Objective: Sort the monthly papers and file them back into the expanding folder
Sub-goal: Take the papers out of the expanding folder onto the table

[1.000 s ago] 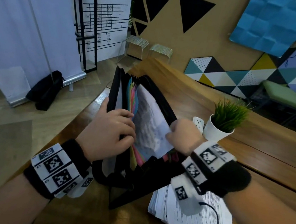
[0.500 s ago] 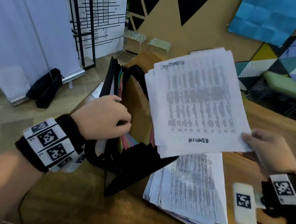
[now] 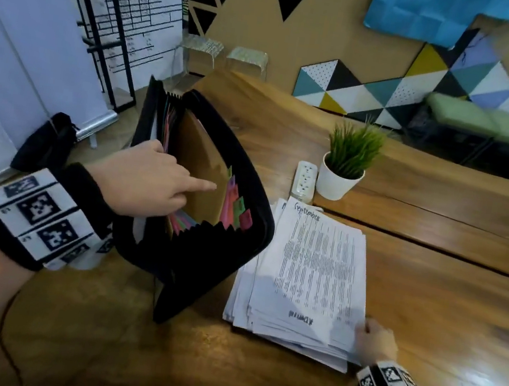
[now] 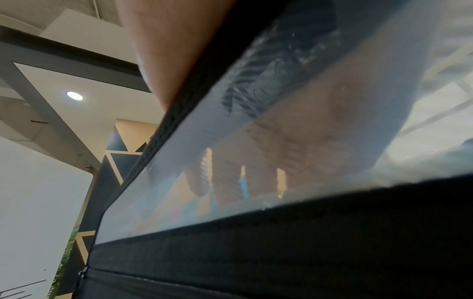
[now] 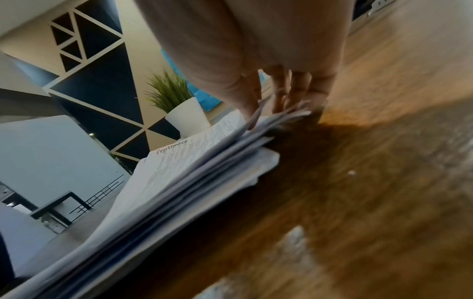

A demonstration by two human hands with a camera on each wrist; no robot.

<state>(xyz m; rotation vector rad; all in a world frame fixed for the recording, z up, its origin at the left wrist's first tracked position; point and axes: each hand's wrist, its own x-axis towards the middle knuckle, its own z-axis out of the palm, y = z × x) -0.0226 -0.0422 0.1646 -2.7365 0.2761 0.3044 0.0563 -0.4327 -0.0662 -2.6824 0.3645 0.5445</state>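
Note:
The black expanding folder (image 3: 205, 264) stands open on the wooden table (image 3: 433, 300), with coloured tabs (image 3: 235, 206) along its dividers. My left hand (image 3: 151, 179) reaches in from the left. Its thumb is outside the translucent side wall (image 4: 179, 153), its fingers (image 4: 225, 182) are inside, and the index finger points across a brown pocket. To the right of the folder lies the stack of printed papers (image 3: 318, 266), its top sheet headed "September". My right hand (image 3: 373, 338) pinches the near right corner of the upper sheets (image 5: 192, 172), thumb on top.
A small potted plant (image 3: 347, 166) and a white power strip (image 3: 305, 180) sit just behind the papers. The table's left edge runs close beside the folder. A black bag (image 3: 45, 146) lies on the floor to the left.
My right hand pulled a bundle of sheets out of the folder, lifted it, and has laid it on the stack. My left hand stayed in the folder and stretched out its index finger.

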